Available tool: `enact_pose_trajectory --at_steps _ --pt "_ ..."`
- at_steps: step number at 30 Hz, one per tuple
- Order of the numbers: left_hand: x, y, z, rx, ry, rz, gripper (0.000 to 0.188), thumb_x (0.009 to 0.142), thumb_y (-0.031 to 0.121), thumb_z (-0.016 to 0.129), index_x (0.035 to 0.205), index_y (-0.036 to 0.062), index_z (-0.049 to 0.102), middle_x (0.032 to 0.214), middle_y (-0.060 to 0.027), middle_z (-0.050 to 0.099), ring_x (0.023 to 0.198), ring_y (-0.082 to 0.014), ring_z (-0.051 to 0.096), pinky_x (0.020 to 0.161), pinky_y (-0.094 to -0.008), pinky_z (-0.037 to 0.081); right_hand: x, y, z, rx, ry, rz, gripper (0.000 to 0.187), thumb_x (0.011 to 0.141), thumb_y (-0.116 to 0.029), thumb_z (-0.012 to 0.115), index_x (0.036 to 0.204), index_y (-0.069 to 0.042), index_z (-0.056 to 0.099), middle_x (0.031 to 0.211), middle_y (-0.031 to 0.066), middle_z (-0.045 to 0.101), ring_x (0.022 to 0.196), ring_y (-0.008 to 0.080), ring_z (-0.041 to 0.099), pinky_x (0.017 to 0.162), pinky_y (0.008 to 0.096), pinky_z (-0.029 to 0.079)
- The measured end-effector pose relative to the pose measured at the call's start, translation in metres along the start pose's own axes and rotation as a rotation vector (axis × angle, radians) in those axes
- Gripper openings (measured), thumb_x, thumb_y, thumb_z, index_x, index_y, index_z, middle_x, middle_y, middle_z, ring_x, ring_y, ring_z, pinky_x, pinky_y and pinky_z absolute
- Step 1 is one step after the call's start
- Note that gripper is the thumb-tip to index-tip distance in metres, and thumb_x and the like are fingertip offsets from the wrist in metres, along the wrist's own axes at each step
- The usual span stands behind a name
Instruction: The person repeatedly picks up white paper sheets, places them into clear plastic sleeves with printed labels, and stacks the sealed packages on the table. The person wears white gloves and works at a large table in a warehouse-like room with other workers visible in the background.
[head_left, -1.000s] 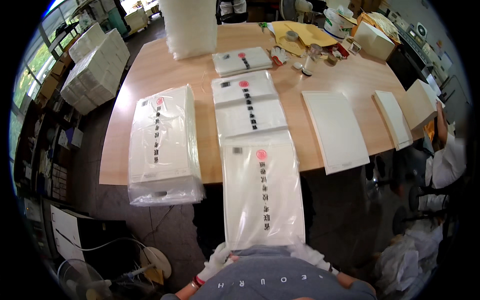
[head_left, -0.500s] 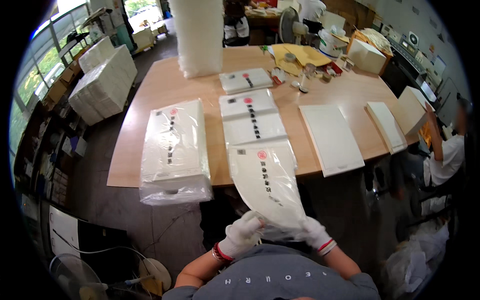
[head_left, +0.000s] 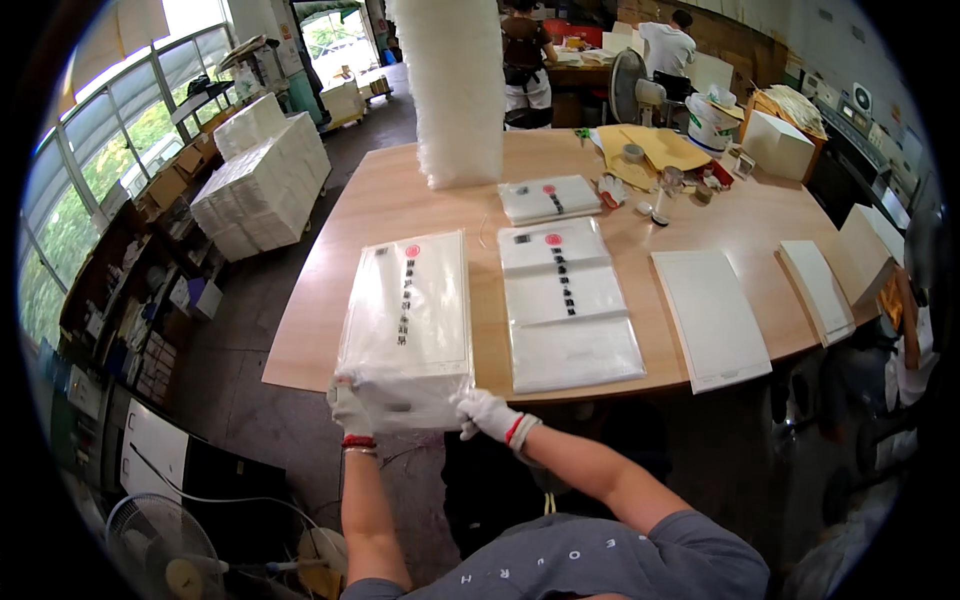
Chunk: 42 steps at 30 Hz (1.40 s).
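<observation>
At the left of the table lies a thick stack of cream paper (head_left: 410, 300) under a clear plastic bag (head_left: 405, 402) with dark printing and a red round mark. The bag's loose mouth hangs past the table's near edge. My left hand (head_left: 349, 408), in a white glove, is closed on its near left corner, fingers partly hidden. At the near right corner, my gloved right hand (head_left: 487, 415) pinches the plastic. Just right of the stack, a flat pile of printed clear bags (head_left: 570, 305) shows crosswise creases.
A folded bag pile (head_left: 548, 199) sits behind, near a tall white wrapped column (head_left: 450, 95). White paper stacks (head_left: 712, 318) (head_left: 818, 290) lie to the right. Tape rolls and yellow paper (head_left: 660, 148) are at the back. A fan (head_left: 160, 545) stands lower left; co-workers are nearby.
Both hands have moved left and forward, from a printed bag held near my body to the near corners of the left stack. That bag no longer hangs before me; my view has shifted.
</observation>
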<state>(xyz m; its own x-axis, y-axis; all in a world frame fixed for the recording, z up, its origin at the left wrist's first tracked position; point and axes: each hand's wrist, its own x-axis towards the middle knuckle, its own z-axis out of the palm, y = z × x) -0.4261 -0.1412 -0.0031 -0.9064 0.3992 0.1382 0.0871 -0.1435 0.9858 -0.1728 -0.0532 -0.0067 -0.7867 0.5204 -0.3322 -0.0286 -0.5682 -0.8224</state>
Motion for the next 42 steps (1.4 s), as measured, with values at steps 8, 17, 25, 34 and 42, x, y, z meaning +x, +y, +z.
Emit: enact_pose_trajectory --at_steps 8,17,25,34,42 --pt "-0.043 -0.117 -0.088 0.126 0.054 -0.235 0.011 0.084 0.015 0.046 0.086 0.0084 0.055 0.077 -0.0003 0.052 0.069 -0.0137 0.051 0.063 -0.0299 0.045 -0.045 0.019 -0.015 -0.056 -0.023 0.093 0.037 0.094 -0.026 0.045 0.122 -0.003 0.040 0.083 0.0048 0.053 0.062 0.0096 0.051 0.060 0.0263 0.050" --pt "-0.211 0.011 0.146 0.166 -1.065 0.447 0.015 0.071 -0.006 0.056 0.083 0.0033 0.054 0.079 -0.0122 0.054 0.071 -0.0290 0.056 0.062 -0.0329 0.046 -0.162 0.046 -0.123 0.047 0.485 0.179 0.034 0.092 -0.025 0.051 0.118 -0.004 0.048 0.086 0.0060 0.058 0.067 0.0141 0.058 0.066 0.0297 0.053" --pt "-0.188 -0.052 0.307 0.849 -0.982 0.651 0.012 0.077 0.021 0.062 0.082 0.0100 0.062 0.103 -0.0056 0.060 0.108 -0.0278 0.047 0.089 -0.0459 0.036 -0.193 0.029 -0.139 0.009 0.505 0.095 0.034 0.093 -0.021 0.047 0.121 -0.002 0.047 0.092 0.0089 0.058 0.074 0.0142 0.059 0.070 0.0300 0.053" --pt "-0.166 -0.069 0.323 0.426 -1.275 0.260 0.019 0.084 0.019 0.056 0.098 0.0066 0.058 0.075 -0.0090 0.060 0.074 -0.0209 0.060 0.069 -0.0369 0.046 -0.092 -0.053 -0.184 0.368 0.421 -0.281 0.036 0.090 -0.021 0.053 0.121 -0.003 0.049 0.103 0.0086 0.060 0.096 0.0165 0.057 0.082 0.0336 0.049" --pt "-0.093 -0.041 0.364 -0.327 -0.942 -0.444 0.006 0.090 0.013 0.051 0.086 0.0075 0.052 0.069 -0.0006 0.054 0.056 -0.0084 0.048 0.057 -0.0243 0.045 -0.105 -0.090 -0.227 -1.014 0.852 -0.019 0.030 0.082 -0.025 0.060 0.098 0.000 0.057 0.096 0.0129 0.059 0.089 0.0276 0.057 0.082 0.0352 0.044"
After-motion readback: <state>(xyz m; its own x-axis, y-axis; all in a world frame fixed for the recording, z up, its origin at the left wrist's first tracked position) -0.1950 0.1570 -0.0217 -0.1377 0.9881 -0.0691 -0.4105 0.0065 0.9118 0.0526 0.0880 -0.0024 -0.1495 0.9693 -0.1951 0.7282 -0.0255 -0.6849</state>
